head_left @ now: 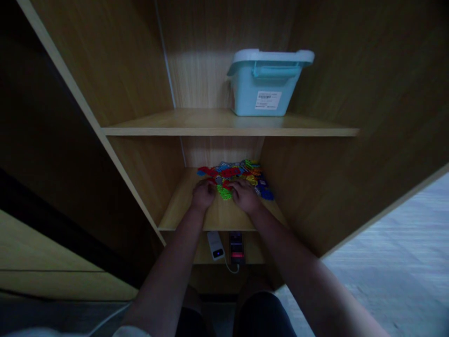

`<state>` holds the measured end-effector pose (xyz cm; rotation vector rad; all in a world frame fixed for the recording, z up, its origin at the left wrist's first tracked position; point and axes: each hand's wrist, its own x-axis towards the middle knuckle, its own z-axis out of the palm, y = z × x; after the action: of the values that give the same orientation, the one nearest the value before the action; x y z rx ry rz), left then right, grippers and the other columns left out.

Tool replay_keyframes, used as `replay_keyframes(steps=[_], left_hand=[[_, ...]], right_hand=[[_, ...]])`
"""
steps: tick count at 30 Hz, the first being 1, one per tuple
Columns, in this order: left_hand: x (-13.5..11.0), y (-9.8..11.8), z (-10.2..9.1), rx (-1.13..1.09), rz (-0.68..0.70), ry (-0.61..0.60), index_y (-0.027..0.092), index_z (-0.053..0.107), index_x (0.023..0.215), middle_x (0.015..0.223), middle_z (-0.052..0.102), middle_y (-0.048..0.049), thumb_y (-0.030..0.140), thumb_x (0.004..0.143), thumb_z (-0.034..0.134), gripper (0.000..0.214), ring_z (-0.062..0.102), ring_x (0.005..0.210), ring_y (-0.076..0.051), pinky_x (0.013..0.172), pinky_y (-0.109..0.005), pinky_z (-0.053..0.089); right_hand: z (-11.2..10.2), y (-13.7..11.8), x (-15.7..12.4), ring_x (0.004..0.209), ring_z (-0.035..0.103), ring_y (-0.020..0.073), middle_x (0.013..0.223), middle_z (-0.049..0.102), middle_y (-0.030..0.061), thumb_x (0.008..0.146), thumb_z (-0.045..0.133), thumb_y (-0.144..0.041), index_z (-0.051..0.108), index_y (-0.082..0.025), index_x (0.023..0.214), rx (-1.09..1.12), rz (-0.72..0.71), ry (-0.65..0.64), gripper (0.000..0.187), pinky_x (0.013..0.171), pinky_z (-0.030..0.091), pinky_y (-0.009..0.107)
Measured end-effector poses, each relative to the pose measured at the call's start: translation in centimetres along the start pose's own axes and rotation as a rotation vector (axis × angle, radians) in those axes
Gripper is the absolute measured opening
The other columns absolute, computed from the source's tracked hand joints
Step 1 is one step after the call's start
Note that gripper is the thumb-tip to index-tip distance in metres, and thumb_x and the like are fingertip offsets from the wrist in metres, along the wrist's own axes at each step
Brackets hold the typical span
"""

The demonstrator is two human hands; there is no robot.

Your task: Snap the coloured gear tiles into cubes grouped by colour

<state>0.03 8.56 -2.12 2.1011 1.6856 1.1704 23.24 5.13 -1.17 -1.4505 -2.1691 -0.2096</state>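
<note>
A pile of several small coloured plastic pieces [235, 174], red, blue, green and yellow, lies on the middle shelf [182, 213] of a wooden cabinet. My left hand [202, 193] rests at the pile's near left edge with its fingers curled into the pieces. My right hand [244, 194] is at the near right edge, fingers curled too. A bright green piece [223, 192] sits between the two hands. What the curled fingers hold is hidden.
A light blue lidded plastic box [266, 84] with a white label stands on the upper shelf [168, 125]. On the bottom shelf are a white device [215, 245] with a cable and a dark device [236, 247]. The cabinet side walls close in left and right.
</note>
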Motion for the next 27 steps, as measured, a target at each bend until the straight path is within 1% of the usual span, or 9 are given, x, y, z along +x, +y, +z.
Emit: replay_keyframes(steps=[2,4,10,14,17,20,22,25,27], left_hand=[[0.1,-0.2,0.1,0.052,-0.042,0.022,0.017,0.073,0.117,0.127,0.074,-0.0109,0.040,0.103,0.070,0.027,0.068,0.122,-0.027,0.113,-0.054,0.052],[0.1,-0.4,0.2,0.087,-0.059,0.017,0.017,0.073,0.115,0.123,0.075,-0.0109,0.038,0.103,0.069,0.025,0.069,0.119,-0.027,0.112,-0.054,0.053],[0.0,-0.4,0.7,0.114,-0.025,-0.040,0.018,0.077,0.110,0.120,0.077,-0.0123,0.027,0.099,0.070,0.016,0.070,0.117,-0.028,0.112,-0.052,0.052],[0.2,-0.7,0.5,0.105,-0.036,-0.040,0.018,0.075,0.110,0.120,0.076,-0.0106,0.031,0.102,0.068,0.017,0.069,0.118,-0.026,0.111,-0.051,0.052],[0.2,-0.8,0.3,0.092,-0.038,-0.039,0.017,0.074,0.110,0.119,0.075,-0.0092,0.034,0.103,0.070,0.019,0.069,0.119,-0.026,0.111,-0.051,0.053],[0.2,-0.8,0.3,0.075,-0.037,-0.036,0.017,0.074,0.110,0.117,0.076,-0.0085,0.034,0.102,0.070,0.018,0.069,0.116,-0.025,0.111,-0.052,0.053],[0.2,-0.7,0.4,0.059,-0.035,-0.031,0.017,0.075,0.108,0.115,0.076,-0.0088,0.032,0.102,0.070,0.017,0.069,0.115,-0.025,0.111,-0.051,0.053],[0.2,-0.7,0.4,0.024,-0.031,-0.018,0.017,0.076,0.107,0.115,0.076,-0.0096,0.033,0.102,0.070,0.017,0.069,0.114,-0.025,0.110,-0.052,0.054],[0.2,-0.8,0.4,-0.009,-0.027,-0.006,0.017,0.075,0.108,0.118,0.075,-0.0095,0.036,0.102,0.071,0.020,0.069,0.116,-0.025,0.111,-0.052,0.054]], right_hand=[[0.1,-0.2,0.0,0.141,0.056,0.0241,0.153,0.066,0.0044,0.108,0.055,-0.034,0.073,-0.030,0.138,0.037,-0.116,-0.050,0.036,0.122,0.040,0.040],[0.3,-0.2,0.1,0.141,0.056,0.0225,0.152,0.067,0.0036,0.110,0.054,-0.038,0.074,-0.030,0.138,0.051,-0.145,-0.070,0.035,0.123,0.038,0.039],[0.8,-0.1,0.2,0.126,0.061,0.0300,0.133,0.074,0.0153,0.105,0.054,-0.032,0.076,-0.018,0.127,-0.011,0.039,-0.044,0.034,0.118,0.040,0.046],[0.4,-0.5,0.0,0.123,0.060,0.0348,0.124,0.074,0.0189,0.104,0.051,-0.029,0.078,-0.015,0.120,-0.058,0.141,-0.016,0.034,0.113,0.042,0.048],[0.1,-0.9,-0.1,0.124,0.058,0.0380,0.123,0.074,0.0214,0.103,0.049,-0.027,0.077,-0.014,0.119,-0.077,0.182,0.005,0.035,0.110,0.042,0.051],[-0.2,-1.2,-0.2,0.124,0.058,0.0393,0.123,0.074,0.0227,0.101,0.051,-0.026,0.076,-0.012,0.123,-0.077,0.195,0.014,0.036,0.108,0.043,0.051],[-0.3,-1.3,-0.1,0.126,0.058,0.0395,0.126,0.074,0.0226,0.099,0.053,-0.025,0.074,-0.012,0.131,-0.065,0.202,0.024,0.040,0.108,0.043,0.051],[-0.5,-1.0,0.0,0.129,0.057,0.0397,0.136,0.072,0.0224,0.098,0.054,-0.023,0.067,-0.011,0.144,-0.029,0.208,0.058,0.049,0.111,0.042,0.051],[-0.6,-0.7,0.2,0.131,0.058,0.0383,0.140,0.071,0.0209,0.099,0.053,-0.021,0.067,-0.012,0.146,0.014,0.197,0.091,0.049,0.115,0.042,0.050]])
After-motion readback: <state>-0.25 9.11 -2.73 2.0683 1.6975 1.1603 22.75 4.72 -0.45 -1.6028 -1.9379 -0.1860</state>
